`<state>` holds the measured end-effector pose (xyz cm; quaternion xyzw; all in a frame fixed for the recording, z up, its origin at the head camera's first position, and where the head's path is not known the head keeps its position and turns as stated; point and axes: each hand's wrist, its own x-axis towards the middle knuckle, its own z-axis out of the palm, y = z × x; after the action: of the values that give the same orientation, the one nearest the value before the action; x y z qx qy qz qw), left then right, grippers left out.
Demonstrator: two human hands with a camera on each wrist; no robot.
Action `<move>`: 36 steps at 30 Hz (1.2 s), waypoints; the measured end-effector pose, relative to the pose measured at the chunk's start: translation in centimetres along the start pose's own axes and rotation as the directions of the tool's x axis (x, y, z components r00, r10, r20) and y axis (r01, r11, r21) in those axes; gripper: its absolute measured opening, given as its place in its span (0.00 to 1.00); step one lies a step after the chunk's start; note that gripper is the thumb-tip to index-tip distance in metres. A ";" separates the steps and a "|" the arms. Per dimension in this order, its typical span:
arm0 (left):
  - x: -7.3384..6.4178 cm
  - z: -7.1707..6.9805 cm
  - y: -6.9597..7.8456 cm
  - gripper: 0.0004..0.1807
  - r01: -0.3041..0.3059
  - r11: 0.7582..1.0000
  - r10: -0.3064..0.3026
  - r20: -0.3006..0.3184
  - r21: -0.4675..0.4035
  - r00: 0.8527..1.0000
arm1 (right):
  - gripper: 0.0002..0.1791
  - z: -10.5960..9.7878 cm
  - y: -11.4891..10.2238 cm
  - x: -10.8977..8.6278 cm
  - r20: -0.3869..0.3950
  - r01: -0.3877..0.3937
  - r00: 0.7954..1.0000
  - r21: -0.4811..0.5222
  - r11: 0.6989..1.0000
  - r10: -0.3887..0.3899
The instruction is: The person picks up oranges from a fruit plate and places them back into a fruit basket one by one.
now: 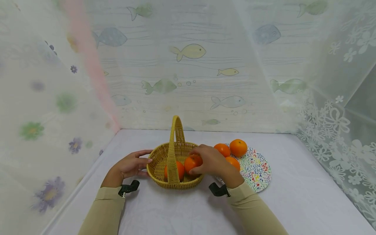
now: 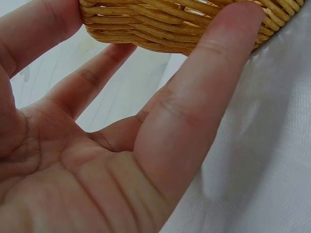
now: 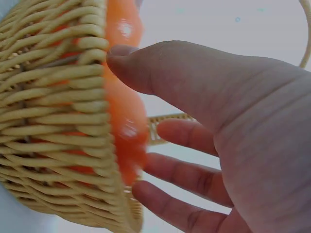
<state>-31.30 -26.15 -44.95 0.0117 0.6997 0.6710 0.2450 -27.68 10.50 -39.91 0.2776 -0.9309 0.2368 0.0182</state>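
In the head view a yellow wicker basket (image 1: 160,153) with a tall arched handle stands on the table. My left hand (image 1: 132,164) touches its left side, thumb and fingers extended. The left wrist view shows that thumb (image 2: 194,92) against the woven wall (image 2: 160,24). Inside the basket, at its right, my right hand (image 1: 210,161) holds an orange (image 1: 192,164), thumb on the near side and fingers over the far side. Another orange (image 1: 180,171) lies beside it, partly behind the handle. In the right wrist view fingertips surround the shiny orange (image 3: 127,128) above the rim.
Right of the basket lies a round plate (image 1: 258,173) with a multicoloured pattern. On its left part are three oranges, one (image 1: 238,148) at the back and one (image 1: 233,162) partly behind my right hand. A white cloth (image 1: 164,212) covers the table; patterned curtains hang around it.
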 end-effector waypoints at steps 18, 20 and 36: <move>-0.1 0.0 -0.1 0.39 -0.011 1.000 0.011 0.022 0.003 1.000 | 0.32 -4.3 1.6 -1.5 -0.091 -0.084 0.992 0.074 0.994 0.091; 0.0 0.0 -0.1 0.39 -0.013 1.000 0.013 0.021 0.002 1.000 | 0.32 -4.8 1.9 -1.5 -0.103 -0.081 0.991 0.072 0.994 0.089; -0.2 0.1 0.0 0.38 -0.011 1.000 0.011 0.016 0.005 1.000 | 0.27 -7.6 6.6 -3.4 -0.187 -0.177 0.965 0.053 0.983 0.184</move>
<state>-31.10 -26.10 -44.93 0.0217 0.6993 0.6705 0.2469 -28.98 20.49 -36.60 0.1679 -0.9418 0.2799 0.0810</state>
